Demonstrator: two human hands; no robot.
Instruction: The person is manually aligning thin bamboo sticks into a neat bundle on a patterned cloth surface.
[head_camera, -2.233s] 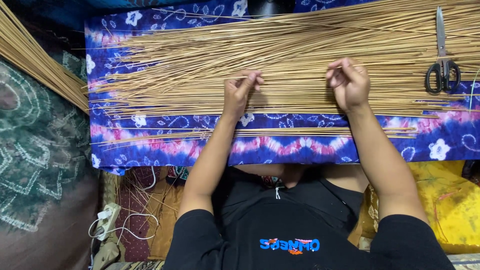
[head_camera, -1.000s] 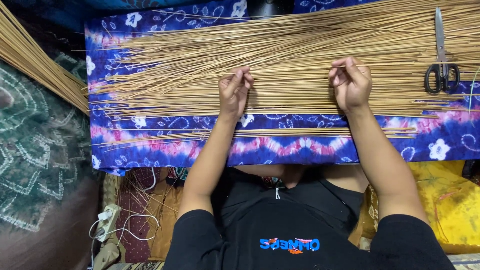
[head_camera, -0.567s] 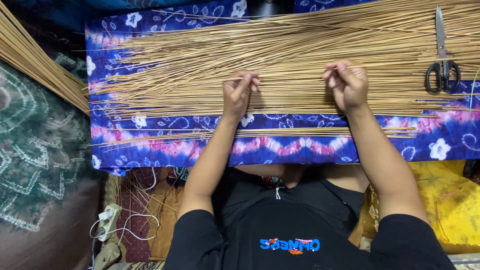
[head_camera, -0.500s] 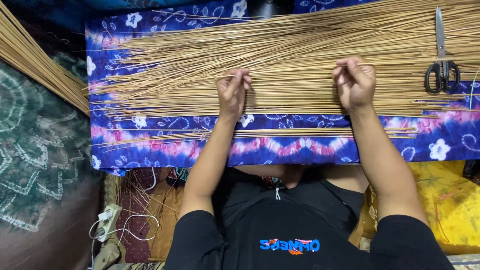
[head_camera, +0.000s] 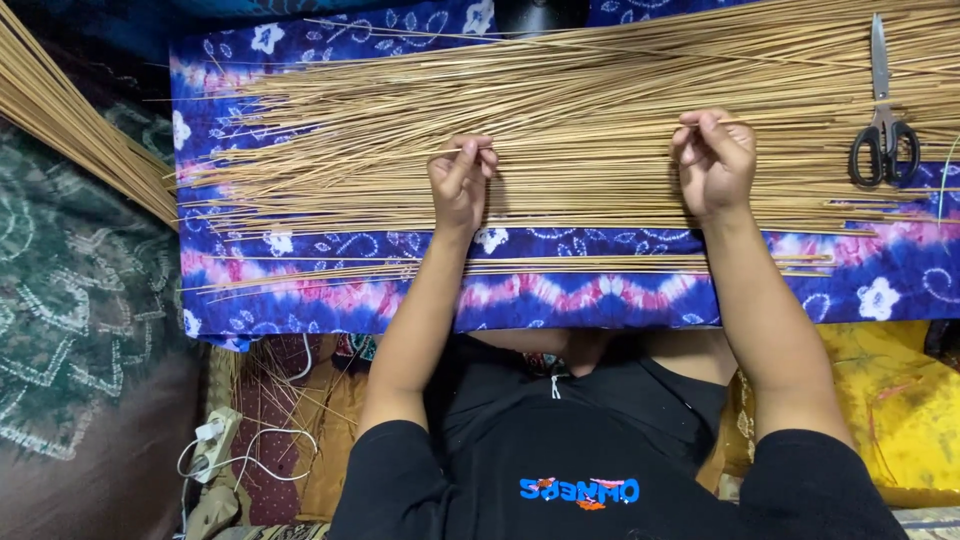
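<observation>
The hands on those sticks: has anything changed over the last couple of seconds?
Barely. The left hand and right hand shifted slightly sideways, still pinching one thin stick stretched between them. The stick pile, scissors and cloth stayed put.

The wide layer of thin tan sticks (head_camera: 600, 120) gets cut off at the right and top edges, so its full spread can't be seen. A second bundle of tan sticks (head_camera: 70, 120) is clipped at the left edge. Fingertips of both hands are curled under, so the pinched stick can't be singled out.
</observation>
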